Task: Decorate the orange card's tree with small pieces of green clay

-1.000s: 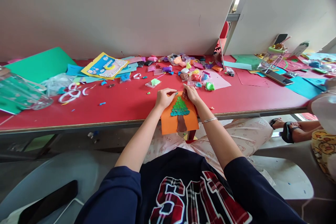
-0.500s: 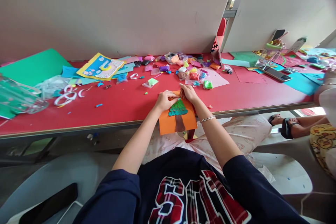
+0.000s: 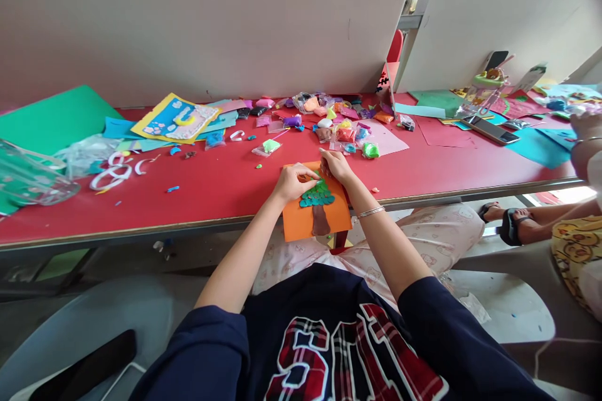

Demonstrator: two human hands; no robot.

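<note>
An orange sheet of card lies at the red table's front edge and juts out over my lap. On it is a tree picture with a crown of small green and teal clay pieces and a brown trunk. My left hand rests over the card's upper left, thumb and fingers pinched together at the crown's top. What they pinch, if anything, is too small to make out. At the card's upper right my right hand is closed with bent fingers; its fingertips hide whatever it grips.
Beyond my hands lie several bags of coloured clay and a bright green packet. White curled strips and a clear cup are on the left. To the right are a phone and a co-worker's arm. White partitions stand behind.
The whole view has shifted slightly. My left hand's fingers have lifted a little and drawn into a closer pinch over the crown's top. My right hand stays in nearly the same place.
</note>
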